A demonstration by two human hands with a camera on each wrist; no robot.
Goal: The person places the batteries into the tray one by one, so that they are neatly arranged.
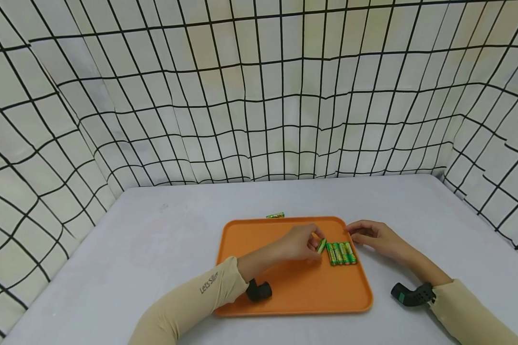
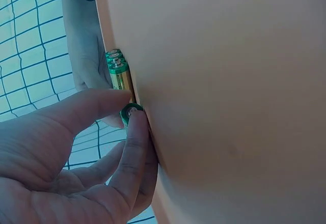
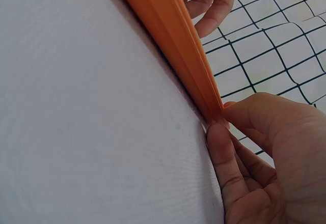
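Between thumb and finger my left hand (image 1: 300, 243) pinches a green battery (image 1: 321, 246), held slanted just left of a row of batteries. In the left wrist view the end of that battery (image 2: 125, 115) shows between the fingertips. Several green and gold batteries (image 1: 342, 253) lie side by side near the right edge of an orange tray (image 1: 293, 290). My right hand (image 1: 377, 237) grips the tray's right rim near its far corner; the right wrist view shows thumb and finger on either side of the tray edge (image 3: 188, 56).
One more green battery (image 1: 275, 215) lies on the white table (image 1: 177, 230) just beyond the tray's far rim. White walls with a black grid (image 1: 267, 115) enclose the table at the back and both sides. A black wrist camera (image 1: 412, 294) sits at the right sleeve.
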